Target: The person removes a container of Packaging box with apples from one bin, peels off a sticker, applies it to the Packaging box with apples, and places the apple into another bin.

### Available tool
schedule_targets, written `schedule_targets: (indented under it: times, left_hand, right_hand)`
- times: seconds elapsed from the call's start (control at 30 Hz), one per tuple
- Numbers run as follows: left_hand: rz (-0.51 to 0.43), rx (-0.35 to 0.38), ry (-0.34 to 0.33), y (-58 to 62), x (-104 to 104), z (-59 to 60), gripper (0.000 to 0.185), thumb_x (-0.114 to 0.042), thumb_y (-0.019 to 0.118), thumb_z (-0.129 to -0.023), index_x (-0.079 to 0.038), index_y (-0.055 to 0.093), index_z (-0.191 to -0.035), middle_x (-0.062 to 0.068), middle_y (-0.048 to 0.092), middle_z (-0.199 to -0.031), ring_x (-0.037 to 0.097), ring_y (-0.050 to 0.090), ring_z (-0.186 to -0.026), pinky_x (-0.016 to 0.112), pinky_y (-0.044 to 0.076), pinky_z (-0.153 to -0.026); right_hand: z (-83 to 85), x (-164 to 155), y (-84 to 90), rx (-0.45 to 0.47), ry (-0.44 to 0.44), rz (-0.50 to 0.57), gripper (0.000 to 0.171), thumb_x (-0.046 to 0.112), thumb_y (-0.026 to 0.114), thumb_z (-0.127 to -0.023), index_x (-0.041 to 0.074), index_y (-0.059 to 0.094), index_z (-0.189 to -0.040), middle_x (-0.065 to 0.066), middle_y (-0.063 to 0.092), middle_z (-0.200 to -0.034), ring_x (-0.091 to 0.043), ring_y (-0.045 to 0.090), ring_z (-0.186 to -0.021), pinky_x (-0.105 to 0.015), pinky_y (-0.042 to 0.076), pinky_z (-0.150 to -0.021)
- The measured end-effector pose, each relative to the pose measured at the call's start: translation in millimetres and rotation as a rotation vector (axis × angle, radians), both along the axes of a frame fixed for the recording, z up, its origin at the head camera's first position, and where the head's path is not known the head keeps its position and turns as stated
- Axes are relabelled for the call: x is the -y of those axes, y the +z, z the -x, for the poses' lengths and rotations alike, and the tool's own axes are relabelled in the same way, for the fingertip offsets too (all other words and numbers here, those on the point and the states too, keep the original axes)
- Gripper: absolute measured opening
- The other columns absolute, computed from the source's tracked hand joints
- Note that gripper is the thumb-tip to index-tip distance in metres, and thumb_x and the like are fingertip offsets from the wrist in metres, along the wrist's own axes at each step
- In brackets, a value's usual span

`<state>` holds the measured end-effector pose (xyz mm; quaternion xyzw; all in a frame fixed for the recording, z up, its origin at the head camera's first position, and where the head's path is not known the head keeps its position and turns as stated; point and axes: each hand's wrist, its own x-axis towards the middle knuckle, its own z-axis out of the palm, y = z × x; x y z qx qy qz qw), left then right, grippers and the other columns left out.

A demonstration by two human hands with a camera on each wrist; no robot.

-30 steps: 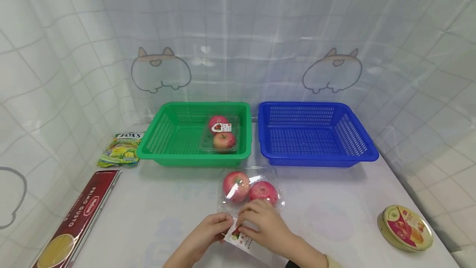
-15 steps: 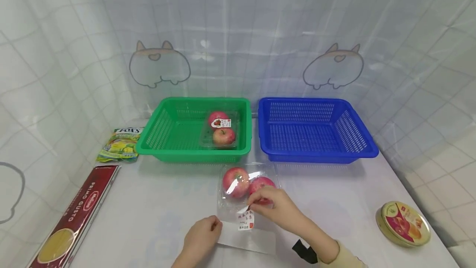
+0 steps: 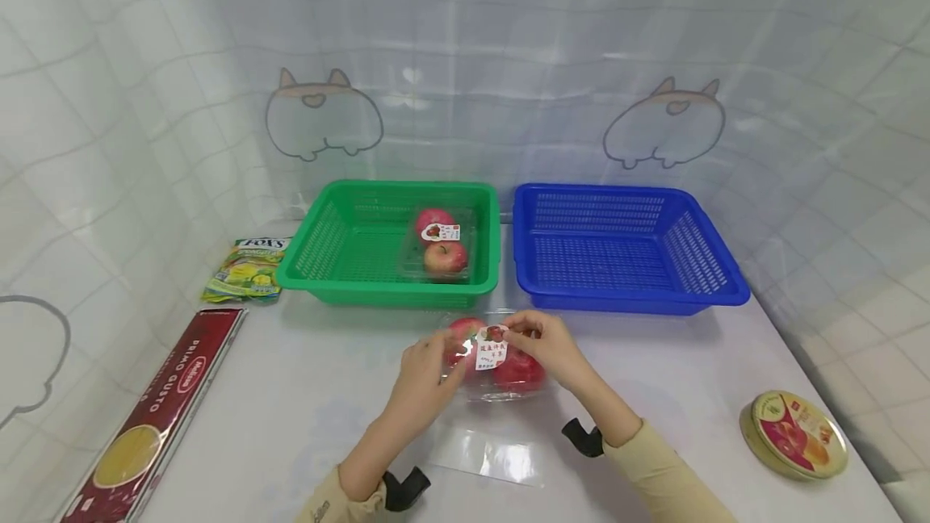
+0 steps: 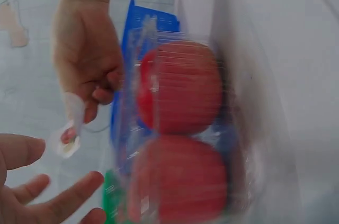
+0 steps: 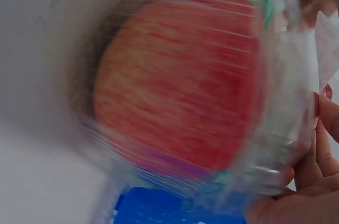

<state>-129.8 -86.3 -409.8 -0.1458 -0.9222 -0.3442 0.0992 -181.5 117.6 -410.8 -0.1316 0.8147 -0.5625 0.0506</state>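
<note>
A clear plastic box (image 3: 501, 395) with two red apples (image 3: 519, 374) lies in the middle of the table. Over its lid, my right hand (image 3: 550, 347) pinches a white apple-print sticker (image 3: 491, 351) by its upper right edge. In the left wrist view the sticker (image 4: 68, 138) hangs curled from those fingers, apart from the lid. My left hand (image 3: 421, 382) is at the box's left side, its fingers (image 4: 69, 197) spread and straight, holding nothing. The right wrist view shows one apple (image 5: 180, 81) large and blurred through the box wall.
White backing paper (image 3: 485, 455) lies in front of the box. Behind stand a green basket (image 3: 385, 294) with another labelled apple box (image 3: 410, 269) and a blue basket (image 3: 632, 303). A candy bag (image 3: 249, 271) and spaghetti pack (image 3: 163, 402) lie left; a round tin (image 3: 795, 434) sits right.
My right hand has peeled the sticker off its backing paper and carried it forward over the box. My left hand has let go of the paper and moved up beside the box.
</note>
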Motion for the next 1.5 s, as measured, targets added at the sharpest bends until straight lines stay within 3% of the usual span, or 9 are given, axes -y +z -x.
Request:
schedule_targets:
  times: [0.17, 0.33, 0.53, 0.73, 0.9, 1.07, 1.23, 1.37, 1.5]
  left_hand:
    - [0.033, -0.066, -0.054, -9.1, -16.1, 18.4, 0.023, -0.015, 0.064, -0.085, -0.011, 0.056, -0.106, 0.002, 0.067, -0.090, 0.028, 0.054, -0.096, 0.049, 0.032, -0.085]
    - [0.098, -0.129, -0.031, -15.8, -23.2, 25.3, 0.013, -0.014, 0.070, -0.080, -0.015, 0.066, -0.092, 0.001, 0.069, -0.095, 0.024, 0.052, -0.091, 0.046, 0.032, -0.079]
    - [0.124, -0.157, -0.023, -17.9, -26.7, 26.6, 0.012, -0.015, 0.072, -0.077, -0.014, 0.070, -0.089, 0.003, 0.069, -0.100, 0.023, 0.051, -0.090, 0.045, 0.030, -0.078]
    - [0.200, -0.175, -0.035, -19.1, -27.8, 27.2, 0.013, -0.016, 0.072, -0.076, -0.015, 0.070, -0.089, 0.006, 0.068, -0.104, 0.024, 0.049, -0.093, 0.043, 0.030, -0.076]
    - [0.248, -0.249, -0.039, -20.5, -28.5, 25.8, 0.012, -0.016, 0.072, -0.076, -0.014, 0.070, -0.088, 0.004, 0.067, -0.100, 0.024, 0.049, -0.093, 0.041, 0.031, -0.075]
    - [0.253, -0.318, -0.029, -23.2, -28.6, 23.2, 0.011, -0.016, 0.072, -0.076, -0.014, 0.071, -0.087, 0.004, 0.065, -0.098, 0.024, 0.049, -0.093, 0.041, 0.032, -0.076]
    - [0.250, -0.291, -0.004, -27.6, -26.8, 23.7, 0.021, -0.019, 0.070, -0.077, -0.014, 0.071, -0.097, 0.008, 0.057, -0.108, 0.031, 0.043, -0.105, 0.049, 0.031, -0.081]
    - [0.284, -0.203, 0.016, -30.9, -24.1, 28.4, 0.039, -0.026, 0.064, -0.077, -0.015, 0.065, -0.115, 0.015, 0.048, -0.127, 0.040, 0.032, -0.123, 0.058, 0.026, -0.089]
    - [0.305, -0.107, 0.037, -33.0, -21.4, 32.5, 0.050, -0.031, 0.059, -0.076, -0.017, 0.060, -0.124, 0.018, 0.039, -0.138, 0.044, 0.021, -0.130, 0.062, 0.021, -0.094]
  right_hand:
    - [4.3, 0.2, -7.1, -0.031, -0.029, -0.042, 0.018, 0.009, 0.066, -0.084, 0.004, 0.066, -0.101, -0.004, 0.065, -0.079, -0.014, 0.049, -0.062, -0.021, 0.041, -0.051]
    - [6.2, 3.9, -9.8, -0.102, -0.098, -0.117, 0.019, 0.008, 0.069, -0.080, 0.009, 0.056, -0.094, -0.002, 0.066, -0.078, -0.015, 0.051, -0.069, -0.022, 0.042, -0.057]
    - [3.4, 8.7, -12.3, -0.266, -0.115, -0.279, 0.013, 0.008, 0.072, -0.075, 0.015, 0.061, -0.077, 0.004, 0.064, -0.076, -0.019, 0.051, -0.075, -0.028, 0.040, -0.065]
    - [-0.9, 12.3, -14.9, -0.378, -0.106, -0.398, 0.015, 0.009, 0.076, -0.071, 0.016, 0.067, -0.080, 0.005, 0.067, -0.081, -0.022, 0.051, -0.076, -0.031, 0.038, -0.068]
    - [-3.9, 14.9, -19.7, -0.534, -0.129, -0.527, 0.016, 0.013, 0.077, -0.070, 0.016, 0.068, -0.083, 0.003, 0.067, -0.085, -0.015, 0.047, -0.072, -0.032, 0.038, -0.069]
    - [-9.9, 16.0, -26.3, -0.683, -0.168, -0.634, 0.015, 0.019, 0.074, -0.072, 0.016, 0.070, -0.087, -0.003, 0.064, -0.090, -0.022, 0.050, -0.078, -0.038, 0.040, -0.070]
    - [-14.6, 13.9, -30.3, -0.627, -0.201, -0.692, 0.025, 0.029, 0.072, -0.076, 0.021, 0.070, -0.100, -0.014, 0.057, -0.117, -0.036, 0.048, -0.107, -0.052, 0.035, -0.082]
    - [-17.1, 11.3, -31.6, -0.504, -0.193, -0.705, 0.035, 0.034, 0.069, -0.078, 0.023, 0.068, -0.111, -0.017, 0.044, -0.136, -0.042, 0.033, -0.126, -0.062, 0.027, -0.089]
    - [-19.0, 9.4, -33.0, -0.402, -0.154, -0.710, 0.042, 0.035, 0.064, -0.081, 0.023, 0.063, -0.121, -0.019, 0.034, -0.144, -0.044, 0.023, -0.132, -0.068, 0.023, -0.091]
